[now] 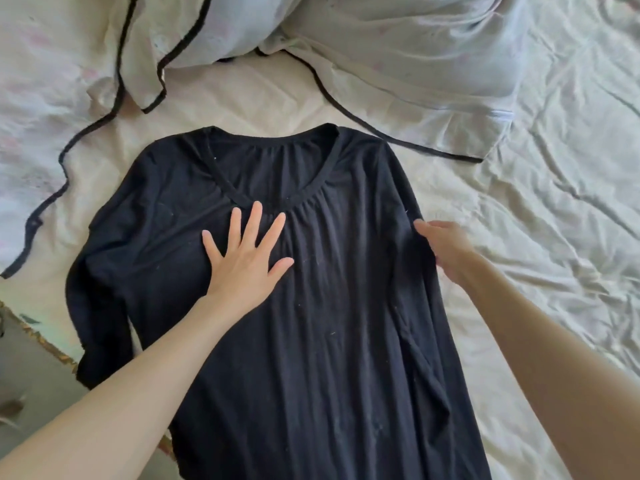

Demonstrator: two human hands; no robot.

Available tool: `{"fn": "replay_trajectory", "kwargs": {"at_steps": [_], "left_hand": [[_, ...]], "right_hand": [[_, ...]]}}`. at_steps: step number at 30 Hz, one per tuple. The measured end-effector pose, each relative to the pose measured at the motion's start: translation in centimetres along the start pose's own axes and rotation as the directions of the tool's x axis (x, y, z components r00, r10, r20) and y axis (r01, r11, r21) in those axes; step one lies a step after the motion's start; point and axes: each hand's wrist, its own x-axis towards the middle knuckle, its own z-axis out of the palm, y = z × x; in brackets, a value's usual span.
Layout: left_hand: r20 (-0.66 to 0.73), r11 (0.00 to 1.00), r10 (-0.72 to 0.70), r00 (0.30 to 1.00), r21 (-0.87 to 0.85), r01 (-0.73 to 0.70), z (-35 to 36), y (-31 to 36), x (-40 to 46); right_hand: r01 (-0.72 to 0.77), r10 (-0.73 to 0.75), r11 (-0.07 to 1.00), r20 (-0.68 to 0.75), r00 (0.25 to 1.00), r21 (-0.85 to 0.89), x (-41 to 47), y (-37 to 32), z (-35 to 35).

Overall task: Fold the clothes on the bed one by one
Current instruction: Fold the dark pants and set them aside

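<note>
A black long-sleeved top [332,306] with a gathered V-neck lies spread flat on the bed, collar pointing away from me. My left hand [247,258] presses flat on its chest just below the neckline, fingers straight and spread. My right hand [445,245] is at the garment's right edge by the armhole, fingers curled round the black fabric there. The right sleeve lies folded along the body. The left sleeve runs down the garment's left side toward the bed's edge.
A cream sheet [540,237] covers the bed, wrinkled on the right. Two pale pillows with black piping [408,64] lie at the head, just beyond the collar. The bed's left edge and grey floor [31,368] show at lower left.
</note>
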Motion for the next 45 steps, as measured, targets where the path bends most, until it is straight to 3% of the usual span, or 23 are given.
{"fn": "replay_trajectory", "kwargs": {"at_steps": [2, 6, 11, 13, 17, 19, 23, 25, 28, 31, 33, 36, 37, 39, 40, 42, 45], "left_hand": [[-0.001, 1.000, -0.009, 1.000, 0.024, 0.009, 0.1, 0.0, 0.0], [0.002, 0.998, -0.037, 0.999, 0.045, 0.037, 0.2, 0.5, 0.3], [0.021, 0.996, -0.059, 0.998, 0.065, 0.057, 0.4, 0.5, 0.5], [0.026, 0.995, -0.069, 0.997, 0.071, 0.067, 0.5, 0.5, 0.6], [-0.021, 0.997, -0.047, 0.999, 0.066, 0.049, 0.6, 0.4, 0.3], [-0.099, 0.997, -0.001, 0.995, 0.071, 0.008, 0.9, 0.4, -0.2], [-0.142, 0.993, 0.061, 0.988, 0.110, -0.046, 2.5, 1.0, -3.7], [-0.125, 0.991, 0.082, 0.989, 0.116, -0.067, 4.0, 1.5, -6.8], [-0.090, 0.997, 0.071, 0.993, 0.048, -0.067, 6.6, 1.7, -12.5], [-0.110, 0.992, 0.053, 0.993, -0.112, -0.065, 8.2, 1.1, -17.7], [-0.201, 0.969, 0.008, 0.980, -0.241, -0.057, 8.8, 0.4, -20.5], [-0.288, 0.865, -0.288, 0.913, -0.487, 0.119, 9.0, -1.1, -23.0], [-0.247, 0.776, -0.418, 0.874, -0.597, 0.202, 9.1, -1.8, -23.4], [-0.037, 0.527, -0.603, 0.797, -0.769, 0.363, 9.7, -3.2, -23.8], [0.083, 0.429, -0.622, 0.779, -0.796, 0.428, 10.2, -3.8, -24.0], [0.261, 0.359, -0.556, 0.789, -0.781, 0.511, 11.1, -4.2, -24.7], [0.355, 0.266, -0.502, 0.789, -0.804, 0.532, 11.8, -4.1, -25.3]], "right_hand": [[0.045, -0.044, 0.999, -0.088, 0.995, 0.005, 1.3, -0.3, -1.2], [0.179, -0.233, 0.957, -0.239, 0.943, -0.228, 3.6, -2.1, -4.5], [0.271, -0.407, 0.824, -0.186, 0.894, -0.498, 5.6, -4.3, -5.3], [0.289, -0.418, 0.805, -0.149, 0.896, -0.519, 6.1, -4.1, -4.8], [0.288, -0.371, 0.872, -0.151, 0.916, -0.396, 5.4, -2.0, -4.0], [0.356, -0.469, 0.828, -0.188, 0.863, -0.432, 3.7, -0.3, -3.8], [0.526, -0.688, 0.693, -0.234, 0.687, -0.493, -2.4, 4.6, -2.8], [0.520, -0.638, 0.749, -0.239, 0.732, -0.410, -6.2, 7.8, -1.7], [0.376, -0.441, 0.876, -0.186, 0.878, -0.302, -12.0, 12.5, 0.2], [0.242, -0.285, 0.921, -0.104, 0.953, -0.307, -16.8, 16.7, 1.4], [0.144, -0.182, 0.927, -0.078, 0.980, -0.347, -19.0, 19.0, 1.8], [0.087, -0.129, 0.867, -0.052, 0.990, -0.490, -20.7, 21.2, 1.6], [0.102, -0.146, 0.841, -0.040, 0.989, -0.531, -21.1, 21.7, 1.5], [0.128, -0.174, 0.803, -0.024, 0.984, -0.583, -21.6, 22.6, 0.9], [0.122, -0.171, 0.783, -0.022, 0.985, -0.610, -21.9, 22.9, 0.5], [0.114, -0.160, 0.702, 0.001, 0.987, -0.703, -22.5, 23.7, -0.2], [0.110, -0.095, 0.680, 0.063, 0.994, -0.725, -23.8, 25.2, -0.9]]}}
